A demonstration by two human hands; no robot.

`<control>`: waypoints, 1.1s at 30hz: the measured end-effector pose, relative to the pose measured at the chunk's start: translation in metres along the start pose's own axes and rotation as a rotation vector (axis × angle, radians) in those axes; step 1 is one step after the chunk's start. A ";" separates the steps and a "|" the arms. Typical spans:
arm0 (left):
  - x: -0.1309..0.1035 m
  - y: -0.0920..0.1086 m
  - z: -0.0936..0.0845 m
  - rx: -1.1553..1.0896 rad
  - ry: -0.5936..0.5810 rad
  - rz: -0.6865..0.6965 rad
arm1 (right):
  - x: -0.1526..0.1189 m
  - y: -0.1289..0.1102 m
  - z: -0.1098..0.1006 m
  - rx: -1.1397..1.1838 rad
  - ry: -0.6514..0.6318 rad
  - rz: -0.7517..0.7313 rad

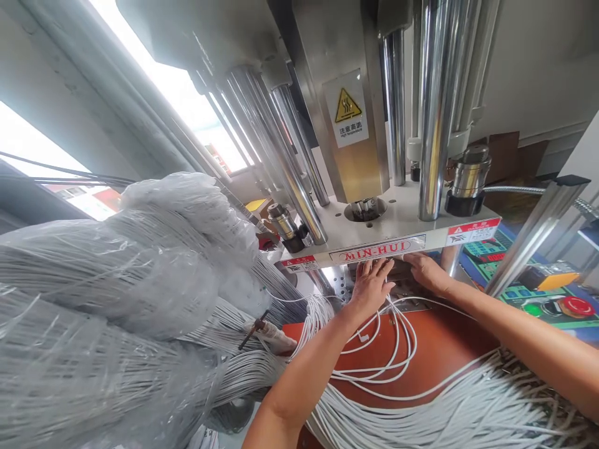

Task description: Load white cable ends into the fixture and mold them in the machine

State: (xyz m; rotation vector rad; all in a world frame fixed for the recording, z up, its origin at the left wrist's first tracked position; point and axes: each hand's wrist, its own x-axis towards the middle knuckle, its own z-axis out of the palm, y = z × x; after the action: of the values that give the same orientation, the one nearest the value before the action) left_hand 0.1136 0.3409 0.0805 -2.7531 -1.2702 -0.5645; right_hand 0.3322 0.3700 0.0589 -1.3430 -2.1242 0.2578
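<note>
My left hand (371, 288) reaches under the front edge of the press plate (402, 219), back of the hand up and fingers stretched forward. White cables (397, 324) run out from beneath it and loop over the red-brown board (435, 337). My right hand (425, 273) is at the same edge, farther right, its fingers bent inward toward the metal mould area under the plate. The plate partly hides its fingertips, and whatever they grip cannot be made out. Cable ends under the plate are hidden as well.
Large plastic-wrapped cable bundles (107, 312) fill the left side. More loose white cables (421, 418) lie in front. Steel columns (431, 125) and a barrel with a high-temperature label (347, 109) rise above. A control panel with a red button (578, 306) stands right.
</note>
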 end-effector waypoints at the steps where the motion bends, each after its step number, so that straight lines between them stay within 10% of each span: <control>1: 0.001 0.001 0.000 0.021 0.004 0.002 | -0.002 -0.001 0.002 -0.016 -0.006 -0.012; 17: -0.004 0.003 0.003 -0.023 0.066 -0.056 | -0.002 0.003 0.003 -0.096 0.019 -0.012; 33: -0.031 -0.016 -0.024 0.136 0.053 -0.074 | 0.030 -0.050 0.019 -0.229 -0.154 -0.131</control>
State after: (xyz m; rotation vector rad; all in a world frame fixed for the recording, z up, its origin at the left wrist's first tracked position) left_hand 0.0763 0.3245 0.0901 -2.5735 -1.3506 -0.5321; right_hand 0.2743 0.3756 0.0781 -1.3396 -2.4196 0.0674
